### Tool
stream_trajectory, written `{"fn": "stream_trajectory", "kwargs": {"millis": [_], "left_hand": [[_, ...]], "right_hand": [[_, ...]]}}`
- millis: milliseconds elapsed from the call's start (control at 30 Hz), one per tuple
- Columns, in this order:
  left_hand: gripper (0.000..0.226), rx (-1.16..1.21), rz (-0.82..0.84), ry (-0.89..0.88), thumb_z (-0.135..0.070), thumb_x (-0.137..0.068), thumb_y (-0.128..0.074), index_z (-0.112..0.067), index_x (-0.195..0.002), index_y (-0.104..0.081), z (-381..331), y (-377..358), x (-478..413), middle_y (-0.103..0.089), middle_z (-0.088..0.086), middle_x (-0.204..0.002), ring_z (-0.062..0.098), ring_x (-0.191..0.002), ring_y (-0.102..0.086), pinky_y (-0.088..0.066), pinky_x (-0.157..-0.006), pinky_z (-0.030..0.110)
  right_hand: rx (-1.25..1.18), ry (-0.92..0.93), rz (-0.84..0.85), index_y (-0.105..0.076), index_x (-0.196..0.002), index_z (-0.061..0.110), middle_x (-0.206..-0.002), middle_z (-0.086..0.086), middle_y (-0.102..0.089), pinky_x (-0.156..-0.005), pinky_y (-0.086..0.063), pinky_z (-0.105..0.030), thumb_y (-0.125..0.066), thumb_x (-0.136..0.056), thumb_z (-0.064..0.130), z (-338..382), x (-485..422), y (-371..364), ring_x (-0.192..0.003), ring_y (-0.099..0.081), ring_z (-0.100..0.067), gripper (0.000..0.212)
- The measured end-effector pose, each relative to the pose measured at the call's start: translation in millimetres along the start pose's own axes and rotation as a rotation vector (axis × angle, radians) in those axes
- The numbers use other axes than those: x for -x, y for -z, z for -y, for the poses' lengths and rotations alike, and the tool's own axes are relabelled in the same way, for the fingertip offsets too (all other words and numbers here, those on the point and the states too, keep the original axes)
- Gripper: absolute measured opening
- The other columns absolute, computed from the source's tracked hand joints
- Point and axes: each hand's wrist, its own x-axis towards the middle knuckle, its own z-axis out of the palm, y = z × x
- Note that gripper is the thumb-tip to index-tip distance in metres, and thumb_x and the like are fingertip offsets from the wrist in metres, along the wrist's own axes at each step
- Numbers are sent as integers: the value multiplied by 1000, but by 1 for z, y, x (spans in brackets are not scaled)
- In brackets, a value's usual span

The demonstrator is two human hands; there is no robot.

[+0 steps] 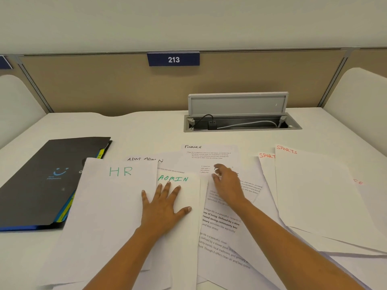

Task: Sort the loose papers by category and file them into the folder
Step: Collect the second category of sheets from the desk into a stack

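Observation:
Loose white papers are spread over the white desk (146, 130). An HR sheet (111, 201) lies front left, overlapping a green-lettered ADMIN sheet (184, 185). My left hand (163, 206) rests flat with spread fingers on those two sheets. Behind them lie more ADMIN sheets (144, 160) and a FINANCE sheet (209, 155). My right hand (227, 184) hovers over the printed sheets in the middle, fingers loosely curled and blurred. Two SPORTS sheets (310, 185) lie to the right. A black folder (46, 181) with coloured dividers lies closed at the left.
An open cable hatch (240, 122) with cords sits in the desk at the back. A beige partition (125, 86) with a blue "213" label (173, 59) closes off the far side. White side panels stand left and right.

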Motion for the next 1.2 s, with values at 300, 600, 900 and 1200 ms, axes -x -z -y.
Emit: {"fn": "stream_trajectory", "kwargs": {"millis": [300, 600, 900, 1200], "left_hand": [[133, 25, -13, 32, -84, -27, 37, -38, -146, -2, 3, -1, 1, 4, -8, -157, 13, -145, 6, 4, -113, 53], [134, 34, 1, 62, -84, -26, 37, -38, -146, -2, -1, -1, 3, 4, -7, -157, 14, -145, 6, 2, -112, 55], [79, -18, 25, 57, -76, -81, -16, -31, -146, -15, -7, 13, -1, -9, -3, -157, 17, -145, -6, 4, -112, 57], [64, 94, 16, -71, -56, -90, -39, -23, -143, -25, -38, 26, -32, -17, 0, -155, 14, -144, -12, 1, -115, 51]], "right_hand": [[360, 31, 215, -34, -142, 11, -153, -10, -25, -118, -15, -37, -49, -94, 38, -24, -2, 3, -144, -18, -20, 57], [387, -15, 149, -25, -145, 8, -155, -11, -21, -117, -9, -39, -49, -93, 40, -15, -10, -3, -145, -14, -22, 66], [424, -58, 163, -41, -131, 8, -126, -9, -54, -97, -38, -32, -64, -82, 47, -11, -20, 16, -118, -49, -26, 67], [454, -86, 305, -33, -137, 12, -139, -7, -39, -105, -33, -37, -76, -70, 49, -11, -47, 31, -131, -34, -24, 87]]}}
